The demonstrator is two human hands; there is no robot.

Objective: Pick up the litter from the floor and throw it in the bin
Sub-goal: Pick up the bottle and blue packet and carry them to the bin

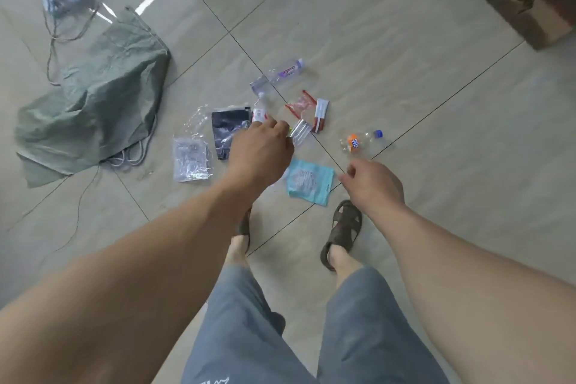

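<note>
Litter (pixel 307 111) beyond left hand (pixel 258 151) (floor)

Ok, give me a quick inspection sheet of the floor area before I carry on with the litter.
Surface: glossy tiled floor, dark grout lines.
Job's things: litter scattered ahead of the feet: clear bottle with purple label, orange-label bottle with blue cap, black pouch, teal packet, clear bags, red-edged wrappers. No bin seen.
Clutter: crumpled green sack.
Grippers: left hand over the pile, grip unclear; right hand loosely curled, holding nothing.
Cables: thin cords trailing from the top left.
Surroundings: cardboard boxes top right.
</note>
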